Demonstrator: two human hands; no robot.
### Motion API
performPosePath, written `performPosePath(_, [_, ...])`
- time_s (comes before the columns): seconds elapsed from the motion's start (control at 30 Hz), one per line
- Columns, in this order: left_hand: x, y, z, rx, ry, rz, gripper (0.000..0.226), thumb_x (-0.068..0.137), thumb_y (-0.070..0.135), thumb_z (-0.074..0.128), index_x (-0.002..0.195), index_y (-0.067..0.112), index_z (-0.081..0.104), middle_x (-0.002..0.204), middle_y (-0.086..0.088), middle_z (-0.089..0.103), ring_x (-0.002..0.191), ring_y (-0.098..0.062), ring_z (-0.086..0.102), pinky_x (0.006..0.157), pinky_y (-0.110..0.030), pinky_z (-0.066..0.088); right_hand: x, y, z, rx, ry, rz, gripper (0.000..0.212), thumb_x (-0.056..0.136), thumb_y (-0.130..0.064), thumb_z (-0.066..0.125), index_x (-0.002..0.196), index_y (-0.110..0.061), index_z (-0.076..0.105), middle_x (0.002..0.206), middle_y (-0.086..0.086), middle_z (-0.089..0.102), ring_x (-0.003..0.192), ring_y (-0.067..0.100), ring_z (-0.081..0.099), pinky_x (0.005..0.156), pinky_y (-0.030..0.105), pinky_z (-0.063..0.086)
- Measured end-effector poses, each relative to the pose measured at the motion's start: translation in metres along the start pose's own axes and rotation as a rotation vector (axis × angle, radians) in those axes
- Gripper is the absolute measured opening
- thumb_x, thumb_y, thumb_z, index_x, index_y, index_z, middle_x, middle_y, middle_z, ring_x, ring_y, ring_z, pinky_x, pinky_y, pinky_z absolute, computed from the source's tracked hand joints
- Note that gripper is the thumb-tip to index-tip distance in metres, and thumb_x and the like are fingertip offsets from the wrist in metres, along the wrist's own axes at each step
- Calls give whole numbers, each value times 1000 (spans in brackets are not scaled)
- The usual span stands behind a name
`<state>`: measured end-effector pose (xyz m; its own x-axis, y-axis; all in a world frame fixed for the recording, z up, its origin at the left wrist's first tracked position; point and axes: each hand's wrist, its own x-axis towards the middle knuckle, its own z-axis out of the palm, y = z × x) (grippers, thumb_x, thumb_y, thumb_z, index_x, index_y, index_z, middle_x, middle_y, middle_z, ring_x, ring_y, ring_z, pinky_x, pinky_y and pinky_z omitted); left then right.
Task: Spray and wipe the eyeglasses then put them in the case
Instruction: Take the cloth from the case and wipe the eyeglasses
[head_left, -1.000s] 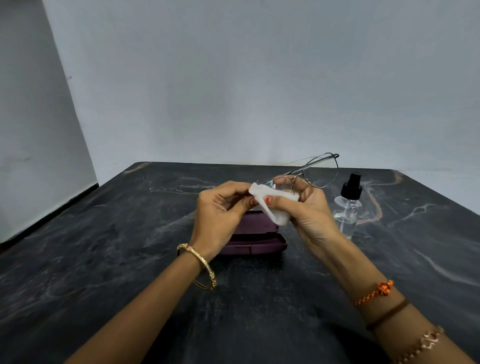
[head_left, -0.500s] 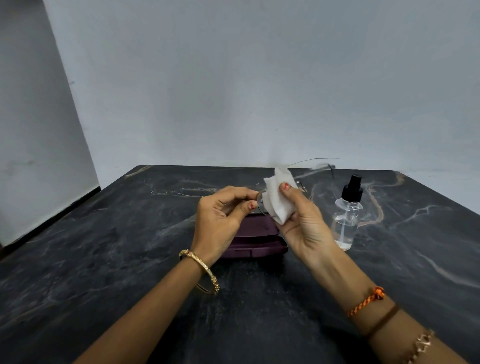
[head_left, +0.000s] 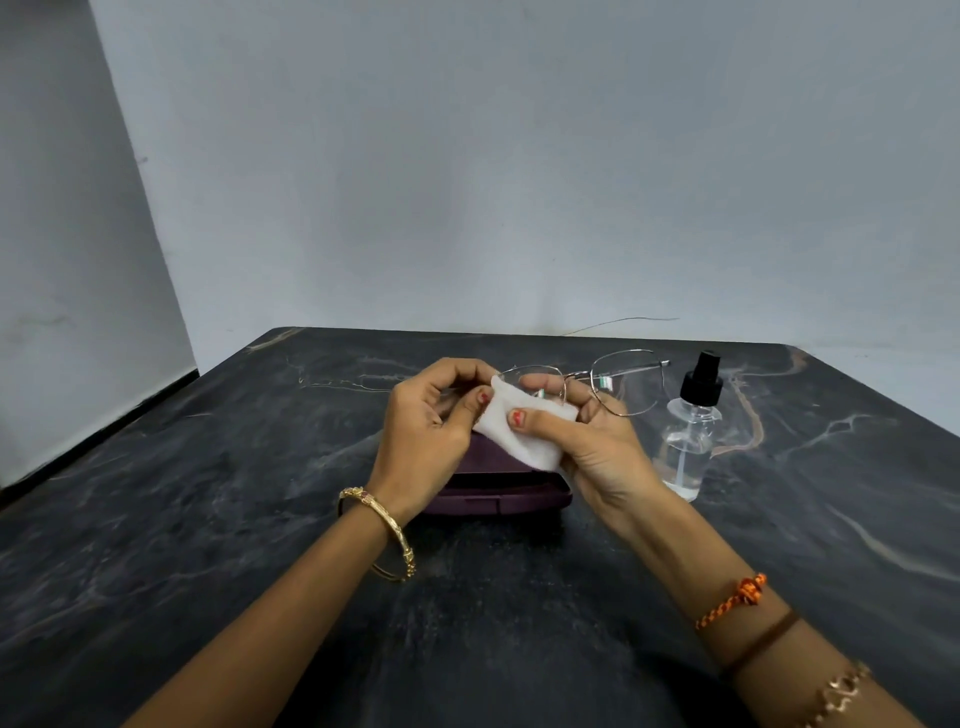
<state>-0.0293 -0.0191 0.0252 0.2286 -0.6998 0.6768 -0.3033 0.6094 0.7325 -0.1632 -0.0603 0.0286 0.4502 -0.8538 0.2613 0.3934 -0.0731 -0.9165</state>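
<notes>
Thin wire-framed eyeglasses are held in the air above the table's middle. My left hand pinches the frame at its left end. My right hand presses a folded white cloth against the left lens with thumb and fingers. The right lens sticks out free to the right, with one temple arm pointing back. Below both hands a dark purple glasses case lies shut on the table, partly hidden by them.
A clear spray bottle with a black pump top stands upright just right of my right hand. The dark marble table reaches a grey wall at the back and left.
The glasses tilted down from a raised, turned pose to lie more level. The cloth moved from held up near the frame to lower over the left lens.
</notes>
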Motion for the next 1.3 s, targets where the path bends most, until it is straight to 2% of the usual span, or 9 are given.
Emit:
performPosePath(0.3, [6, -1, -4, -2, 55, -19, 31, 80, -7, 55, 75, 24, 60, 77, 8, 61, 72, 10, 59, 65, -3, 45, 2, -6, -6, 105, 49, 23, 24, 69, 12, 61, 79, -9, 61, 62, -4, 72, 60, 7, 68, 50, 19, 55])
performPosePath(0.57, [4, -5, 0, 18, 85, -57, 25, 83, 1, 56, 76, 25, 59, 76, 10, 60, 70, 11, 57, 65, -4, 45, 3, -7, -5, 34, 195, -40, 25, 69, 10, 65, 84, -10, 62, 63, -4, 73, 59, 5, 67, 50, 16, 53])
performPosePath(0.7, [6, -11, -4, -29, 193, -114, 24, 85, 3, 52, 76, 25, 58, 78, 4, 61, 76, -1, 57, 67, -5, 46, 2, -5, -5, -11, 353, -59, 23, 71, 7, 67, 83, -11, 62, 75, 4, 68, 53, 4, 65, 44, 14, 49])
performPosePath(0.83, [10, -17, -9, -56, 266, -164, 25, 87, 2, 50, 76, 23, 58, 76, 1, 60, 76, -11, 55, 65, -4, 47, 5, -5, -14, -265, 506, -159, 22, 74, -2, 68, 86, -20, 62, 86, 8, 69, 72, 17, 66, 60, 25, 55])
performPosePath(0.9, [9, -21, -10, -46, 279, -171, 25, 87, 4, 50, 76, 25, 59, 76, 2, 60, 77, -11, 56, 67, -6, 48, 6, -7, -19, -433, 546, -210, 23, 75, -7, 67, 91, -22, 62, 83, -1, 66, 74, 18, 64, 64, 33, 53])
performPosePath(1.03, [12, -23, -12, -33, 338, -176, 25, 87, 7, 51, 76, 28, 57, 79, 5, 61, 82, -11, 57, 75, -19, 46, 7, -8, -29, -857, 500, -263, 29, 74, -9, 61, 102, -17, 62, 59, -11, 54, 60, 6, 53, 55, 24, 43])
performPosePath(1.1, [14, -23, -13, -18, 382, -150, 27, 87, 7, 51, 75, 30, 56, 78, 8, 59, 78, -7, 56, 73, -16, 45, 7, -6, -32, -1022, 458, -235, 31, 74, -7, 59, 105, -11, 62, 57, -9, 53, 59, 9, 51, 53, 24, 37])
performPosePath(1.2, [13, -23, -14, 58, 404, -110, 26, 88, 10, 50, 74, 31, 54, 74, 10, 57, 68, 3, 54, 63, -4, 44, 8, -2, -36, -1138, 443, -186, 33, 74, -5, 56, 107, -7, 61, 76, 9, 66, 70, 14, 49, 61, 21, 31])
performPosePath(1.3, [12, -24, -15, 116, 413, -91, 16, 89, 12, 49, 79, 23, 55, 72, 11, 56, 59, 13, 51, 57, -1, 41, 10, -2, -39, -1167, 461, -158, 33, 76, -5, 53, 108, -5, 60, 91, 19, 68, 78, 22, 55, 65, 23, 34])
